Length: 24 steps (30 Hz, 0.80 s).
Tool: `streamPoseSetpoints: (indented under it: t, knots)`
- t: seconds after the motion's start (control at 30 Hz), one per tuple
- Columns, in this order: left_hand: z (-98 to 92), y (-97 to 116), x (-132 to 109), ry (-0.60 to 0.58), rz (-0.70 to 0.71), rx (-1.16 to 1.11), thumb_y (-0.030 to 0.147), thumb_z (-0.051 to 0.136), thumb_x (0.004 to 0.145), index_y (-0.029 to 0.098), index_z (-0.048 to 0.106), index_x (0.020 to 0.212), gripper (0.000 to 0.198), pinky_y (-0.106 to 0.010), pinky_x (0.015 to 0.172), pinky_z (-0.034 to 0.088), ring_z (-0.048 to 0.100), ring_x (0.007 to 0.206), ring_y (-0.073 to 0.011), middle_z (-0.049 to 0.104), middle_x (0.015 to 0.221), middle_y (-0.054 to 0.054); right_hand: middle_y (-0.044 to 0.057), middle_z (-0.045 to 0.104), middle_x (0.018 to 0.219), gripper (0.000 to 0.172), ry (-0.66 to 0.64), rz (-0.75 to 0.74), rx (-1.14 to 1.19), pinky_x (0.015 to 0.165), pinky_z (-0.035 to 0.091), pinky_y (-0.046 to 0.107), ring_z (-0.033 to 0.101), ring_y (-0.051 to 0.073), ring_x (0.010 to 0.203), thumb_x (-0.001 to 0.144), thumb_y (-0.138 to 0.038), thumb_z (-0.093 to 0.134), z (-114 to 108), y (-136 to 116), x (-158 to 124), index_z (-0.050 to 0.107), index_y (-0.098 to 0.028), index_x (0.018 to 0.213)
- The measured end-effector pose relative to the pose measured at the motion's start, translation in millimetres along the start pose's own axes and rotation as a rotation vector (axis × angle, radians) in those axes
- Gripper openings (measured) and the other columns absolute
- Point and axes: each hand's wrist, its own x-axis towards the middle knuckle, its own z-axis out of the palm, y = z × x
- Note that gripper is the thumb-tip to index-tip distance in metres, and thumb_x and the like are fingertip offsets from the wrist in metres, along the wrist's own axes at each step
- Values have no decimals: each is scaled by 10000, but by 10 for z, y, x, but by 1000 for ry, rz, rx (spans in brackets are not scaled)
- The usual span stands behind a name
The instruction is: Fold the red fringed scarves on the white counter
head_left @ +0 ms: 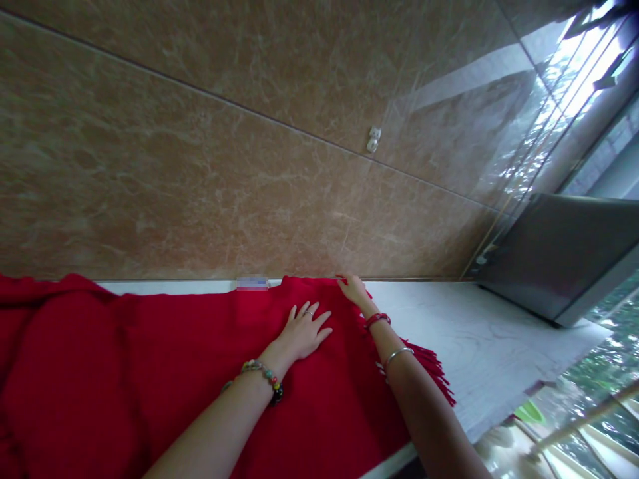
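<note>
ok so the left hand is flat, fingers spread wide, right on top of the long red fabric cloth with a fringed end. Right hand is at its back edge by the brown marbled tile wall, can't tell if it's pinching. Long axis runs off leftward from both hands, fringe nearer the right one

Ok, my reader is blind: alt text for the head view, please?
A left hand spread flat on a red fringed cloth, the right hand at its far edge. The cloth lies on a pale counter beside a brown marbled wall.
</note>
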Motion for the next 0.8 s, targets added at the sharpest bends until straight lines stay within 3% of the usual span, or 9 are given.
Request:
streamPoseSetpoints:
  t: [0.2,0.33,0.47,0.63,0.8]
  knots:
    - [-16,11,-5,-6,-2,-2,484,232,892,268,352,1307,483,-512,1003,203,246,1273,-296,313,1385,-108,69,533,1106,295,-275,-110,-31,780,466,392,546,185,932,846,-319,500,-27,-191,269,513,-163,1097]
    - [-45,26,-11,-32,-4,-9,498,215,890,276,336,1316,495,-510,1005,199,251,1270,-298,307,1389,-102,61,532,1108,294,-349,-124,-35,758,476,372,547,192,921,845,-318,498,-94,-224,459,521,-160,1092]
    - [-64,37,-16,-41,-14,-5,500,211,889,266,331,1322,506,-503,1013,190,226,1281,-294,297,1395,-98,64,533,1104,301,-296,-84,-60,757,476,374,548,191,924,842,-315,506,-143,-175,557,515,-157,1098]
    - [-48,27,-26,-9,-11,-18,494,231,890,258,346,1314,498,-504,1017,187,229,1281,-290,306,1390,-107,87,531,1105,270,-129,-45,-91,796,454,391,534,194,961,859,-273,476,-116,-127,468,514,-146,1094]
    - [-29,14,-26,23,21,-17,496,239,888,239,343,1314,509,-511,1022,180,170,1304,-276,241,1422,-86,136,510,1153,274,-48,-211,-62,899,368,339,467,200,1075,807,-118,460,-190,-149,142,564,-122,1060]
